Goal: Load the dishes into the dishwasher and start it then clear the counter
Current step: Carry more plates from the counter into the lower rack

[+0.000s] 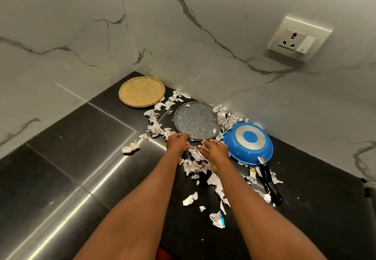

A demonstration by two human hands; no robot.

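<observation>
A grey speckled plate (196, 120) lies flat on the black counter (85, 137) near the wall corner. Behind it to the left sits a tan round plate (141, 94). To its right a blue frying pan (248, 143) lies upside down, its black handle (270, 180) pointing toward me. Torn paper scraps (194, 165) are scattered around the plates and pan. My left hand (177, 142) is at the grey plate's near rim with its fingers bent downward; what lies under them is hidden. My right hand (214, 150) has straight fingers and touches the scraps just in front of the plate.
Marble walls close the counter at the back and left. A socket with a switch (298, 39) sits on the right wall. A crumpled foil wrapper (217, 219) lies near the front. A steel strip (85, 188) runs across the counter's left part.
</observation>
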